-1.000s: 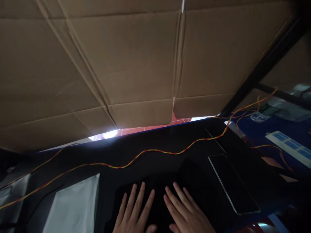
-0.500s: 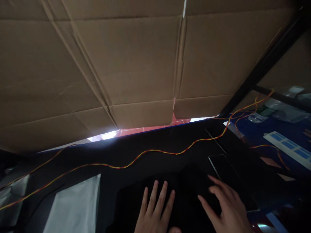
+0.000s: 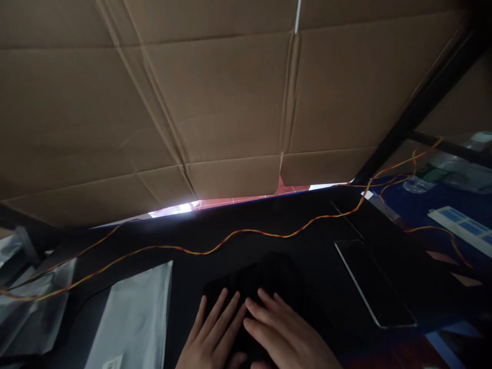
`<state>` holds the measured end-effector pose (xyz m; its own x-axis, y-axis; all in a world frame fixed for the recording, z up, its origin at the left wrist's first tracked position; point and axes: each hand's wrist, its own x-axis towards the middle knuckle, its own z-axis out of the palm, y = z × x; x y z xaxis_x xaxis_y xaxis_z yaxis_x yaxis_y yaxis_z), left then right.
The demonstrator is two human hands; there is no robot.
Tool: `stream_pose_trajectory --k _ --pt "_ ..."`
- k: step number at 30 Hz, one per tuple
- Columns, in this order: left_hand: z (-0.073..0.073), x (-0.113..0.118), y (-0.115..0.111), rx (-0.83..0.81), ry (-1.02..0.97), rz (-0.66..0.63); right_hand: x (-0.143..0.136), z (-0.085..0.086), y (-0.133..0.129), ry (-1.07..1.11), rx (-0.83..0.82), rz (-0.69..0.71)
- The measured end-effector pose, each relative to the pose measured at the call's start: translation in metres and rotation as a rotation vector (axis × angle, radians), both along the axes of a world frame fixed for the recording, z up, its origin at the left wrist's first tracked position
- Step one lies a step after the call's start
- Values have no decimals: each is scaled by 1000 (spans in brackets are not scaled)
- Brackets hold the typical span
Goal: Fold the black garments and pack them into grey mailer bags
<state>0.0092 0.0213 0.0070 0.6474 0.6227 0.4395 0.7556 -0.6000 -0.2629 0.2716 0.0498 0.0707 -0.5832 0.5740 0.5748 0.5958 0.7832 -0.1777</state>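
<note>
A very dark black item (image 3: 272,269), perhaps cloth, lies on the black surface; its kind is lost in the shadow. Flat on it rests my left hand (image 3: 215,330), fingers stretched and slightly spread. My right hand (image 3: 286,330) lies close beside it, its fingers extended over the same item and angled to the left. The fingertips of both hands nearly meet, and neither grasps anything. To the left of my hands is a pale translucent plastic bag (image 3: 132,312). A dark phone-like slab (image 3: 372,282) with a light edge lies to the right.
A twisted red-and-yellow wire (image 3: 246,231) crosses the black table (image 3: 184,236). Behind stands a wall of cardboard (image 3: 230,102). On the blue surface to the right are a plastic bottle (image 3: 425,177) and a white strip with blue panels (image 3: 463,225). Another clear bag (image 3: 42,318) lies far left.
My right hand has moved left from near the phone-like slab to beside my left hand, its fingers now flattened. The left hand has shifted slightly left. The view has turned a little.
</note>
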Motion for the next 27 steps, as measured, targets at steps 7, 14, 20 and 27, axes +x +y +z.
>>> stream_pose_trajectory --k 7,14,20,27 --pt "-7 -1 0 -24 -16 28 33 -26 6 -132 -117 -245" --pt "-5 -3 -6 -54 -8 48 34 -55 7 -236 -117 -241" --pt "9 5 -14 -144 37 173 35 -42 3 -158 -129 -235" --pt "7 7 -14 -194 -37 148 64 -23 -9 143 -186 -662"
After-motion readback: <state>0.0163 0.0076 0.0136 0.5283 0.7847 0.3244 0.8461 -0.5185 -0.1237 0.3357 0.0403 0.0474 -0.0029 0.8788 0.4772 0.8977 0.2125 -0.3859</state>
